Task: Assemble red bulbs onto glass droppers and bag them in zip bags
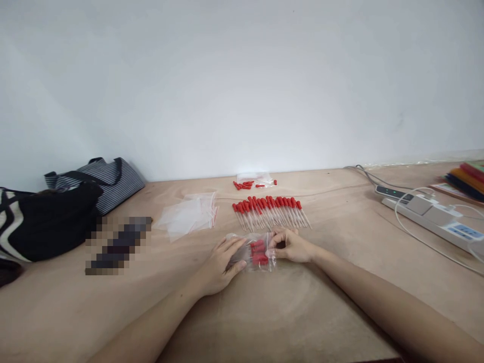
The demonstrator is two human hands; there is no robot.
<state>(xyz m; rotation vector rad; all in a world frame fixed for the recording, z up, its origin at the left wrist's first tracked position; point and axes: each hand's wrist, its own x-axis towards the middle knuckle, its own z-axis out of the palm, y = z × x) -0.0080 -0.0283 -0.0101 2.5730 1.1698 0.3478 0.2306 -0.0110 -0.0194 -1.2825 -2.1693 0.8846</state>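
Observation:
A clear zip bag (245, 263) lies on the table between my hands, with several red-bulbed droppers (259, 258) inside. My left hand (223, 264) holds the bag's left end, its fingers over the top and the thumb along the near side. At the other end my right hand (289, 245) pinches the bag's zip edge between thumb and fingers. Just beyond the bag, a row of droppers (268, 212) lies side by side, red bulbs pointing away from me. The left fingers partly cover the bagged droppers' stems.
Flat clear bags (189, 217) overlap on the left. Loose red bulbs (244, 185) lie near the wall beside a clear bag (254, 177). A black bag (49, 222) and a striped bag (113, 184) stand far left. A power strip (434, 217) with cables occupies the right.

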